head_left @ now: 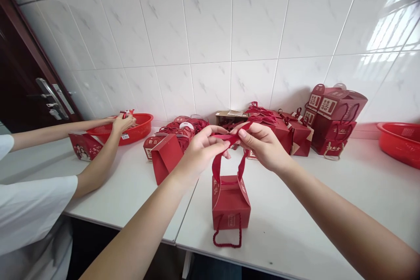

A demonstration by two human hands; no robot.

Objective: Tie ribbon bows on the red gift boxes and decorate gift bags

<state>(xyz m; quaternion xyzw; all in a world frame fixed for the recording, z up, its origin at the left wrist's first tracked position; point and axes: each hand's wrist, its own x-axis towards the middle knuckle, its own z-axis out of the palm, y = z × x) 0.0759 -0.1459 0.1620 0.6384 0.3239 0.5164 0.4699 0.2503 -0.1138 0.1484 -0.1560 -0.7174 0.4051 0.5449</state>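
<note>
A small red gift box (231, 205) stands on the white table in front of me, a dark red cord handle (227, 245) hanging at its near side. From its top a red ribbon (216, 166) rises in two strands. My left hand (210, 146) pinches the ribbon above the box, fingers closed. Close beside it, my right hand (260, 142) grips the ribbon too, between thumb and fingers. Where the strands meet is partly hidden by the fingers.
Several red gift boxes (167, 157) stand at centre left, more ribboned boxes (300, 135) behind my hands, and a stack (331, 129) to the right. Red plastic baskets (402, 144) sit at both sides. On the left, another person's hands (124, 122) hold small items over a basket.
</note>
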